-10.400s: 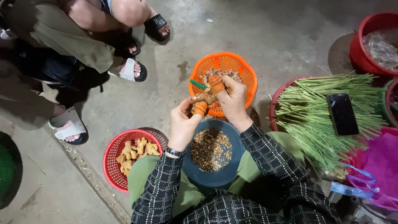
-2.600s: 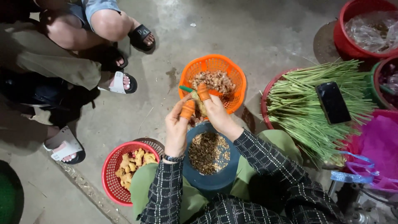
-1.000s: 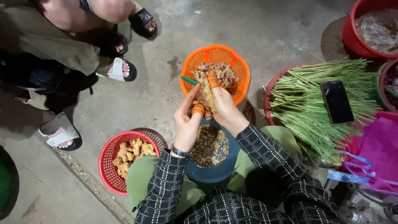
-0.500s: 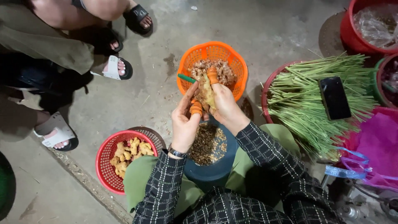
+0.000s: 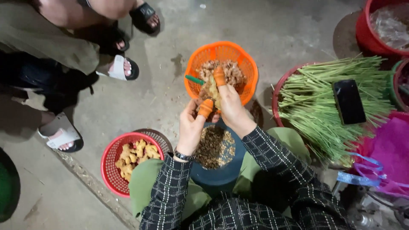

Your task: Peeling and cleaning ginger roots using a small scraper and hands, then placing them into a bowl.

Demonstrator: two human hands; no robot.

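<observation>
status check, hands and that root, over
Both hands, left hand and right hand, grip the ginger root over the blue bowl. Nothing blocking.

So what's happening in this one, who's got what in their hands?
A seated person in a checked jacket holds a knobbly piece of ginger root in both hands over a dark blue bowl of peelings. The left hand and right hand wear orange finger caps, and a green-handled tool sticks out beside the root. An orange plastic basket of roots sits ahead, and a red plastic basket of cleaned yellow pieces lies to the left. Other people's sandalled feet stand nearby.
</observation>
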